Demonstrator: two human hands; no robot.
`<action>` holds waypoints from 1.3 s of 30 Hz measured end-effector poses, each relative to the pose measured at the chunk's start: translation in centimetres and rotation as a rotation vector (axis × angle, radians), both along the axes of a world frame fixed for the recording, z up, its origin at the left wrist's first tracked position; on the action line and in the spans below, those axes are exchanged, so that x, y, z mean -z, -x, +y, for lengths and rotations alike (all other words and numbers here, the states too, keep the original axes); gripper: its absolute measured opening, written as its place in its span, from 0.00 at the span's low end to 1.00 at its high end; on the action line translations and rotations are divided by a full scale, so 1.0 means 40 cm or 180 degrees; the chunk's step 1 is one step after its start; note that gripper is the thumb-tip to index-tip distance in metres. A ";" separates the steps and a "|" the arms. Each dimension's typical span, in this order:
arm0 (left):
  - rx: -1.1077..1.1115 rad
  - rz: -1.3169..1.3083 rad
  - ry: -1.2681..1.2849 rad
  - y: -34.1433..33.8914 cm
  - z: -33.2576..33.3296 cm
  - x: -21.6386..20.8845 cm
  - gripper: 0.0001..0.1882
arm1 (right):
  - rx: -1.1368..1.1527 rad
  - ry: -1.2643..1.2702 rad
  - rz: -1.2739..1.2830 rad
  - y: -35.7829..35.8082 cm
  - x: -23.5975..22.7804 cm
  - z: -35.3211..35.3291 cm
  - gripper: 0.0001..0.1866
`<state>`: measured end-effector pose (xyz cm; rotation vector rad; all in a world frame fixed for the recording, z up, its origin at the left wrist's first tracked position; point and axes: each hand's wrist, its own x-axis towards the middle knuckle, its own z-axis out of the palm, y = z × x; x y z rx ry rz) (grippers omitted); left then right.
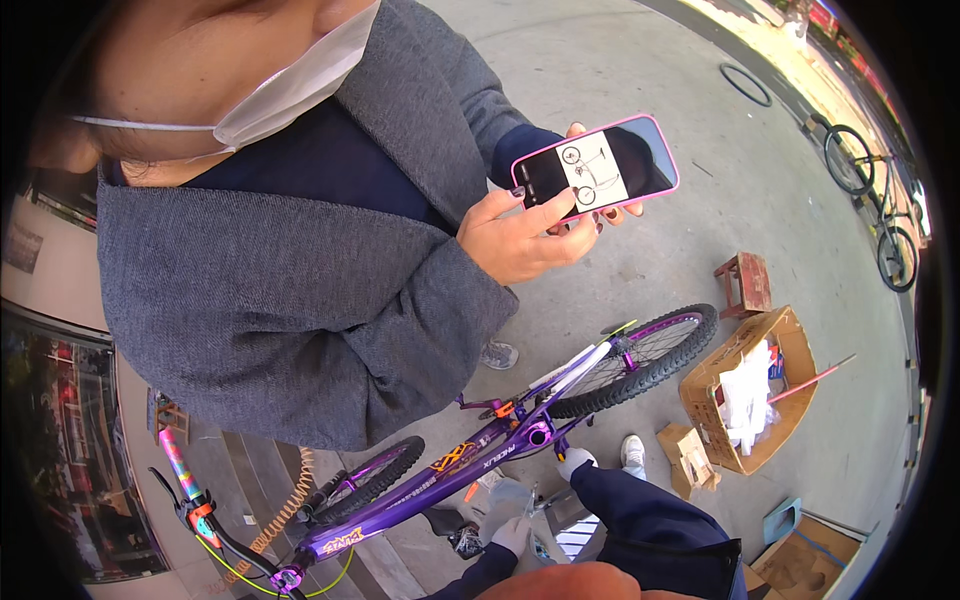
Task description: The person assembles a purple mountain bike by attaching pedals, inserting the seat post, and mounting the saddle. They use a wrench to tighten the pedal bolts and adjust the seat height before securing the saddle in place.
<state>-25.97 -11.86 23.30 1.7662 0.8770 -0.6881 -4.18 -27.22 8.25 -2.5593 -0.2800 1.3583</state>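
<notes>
A purple mountain bicycle (440, 490) stretches across the lower middle, its handlebar at the left and rear wheel (690, 345) at the right. My right hand (575, 463), in a white glove, is closed by the lower end of the purple crank arm (561, 440); its fingertips are hidden. Below the frame, my left hand (512, 535), gloved too, looks closed near small metallic parts; what it may hold is too small to make out. Opposite me, a person in a grey coat (300, 300) holds a pink-cased phone (650, 160) showing a bicycle picture and touches its screen.
A cardboard box (780, 430) with white wrapping stands at the right, with a smaller carton (686, 460) beside it. Behind it is a reddish wooden stool (745, 285). A coiled hose (265, 540) hangs by the front wheel. Another bicycle (885, 200) stands far right.
</notes>
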 end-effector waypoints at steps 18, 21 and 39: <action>0.0140 0.0182 -0.0031 -0.017 0.029 0.028 0.30 | -0.0026 0.0029 0.0051 -0.006 -0.001 0.011 0.20; 0.0145 0.0234 0.0072 -0.022 0.029 0.028 0.31 | 0.0015 0.0025 0.0044 -0.006 -0.003 0.010 0.19; 0.0554 -0.0532 -0.0517 0.010 0.029 0.126 0.27 | -0.0126 -0.0002 0.0010 -0.010 0.024 -0.001 0.24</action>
